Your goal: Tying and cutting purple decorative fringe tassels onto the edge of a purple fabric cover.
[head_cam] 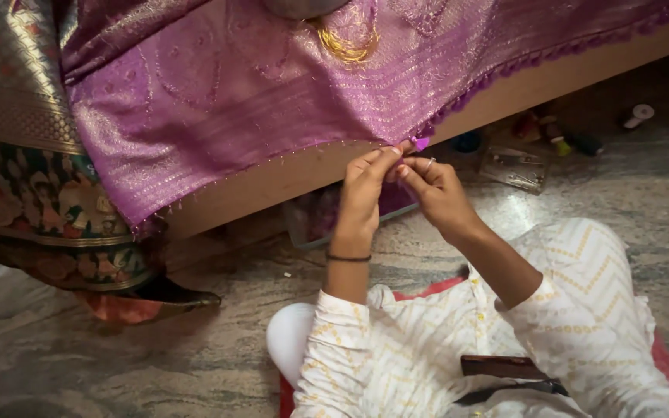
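Purple fabric (272, 101) with gold weave drapes over one wooden ledge (288, 182); two hands meet at its hem, at 12 o'clock from the lap: left hand (365, 193) and right hand (435, 190), each pinched on one small purple tassel (420, 143); one thread spool (639, 114) lies at 2 o'clock

I see a purple woven cloth (218, 108) with a soft metallic sheen, its edge trimmed with small thread tassels (420, 142). It drapes over a matt, smooth wooden board (288, 182). The floor (79, 348) looks like polished, veined stone. My sleeves (582, 310) are matt white cotton-like cloth with yellow stitching.
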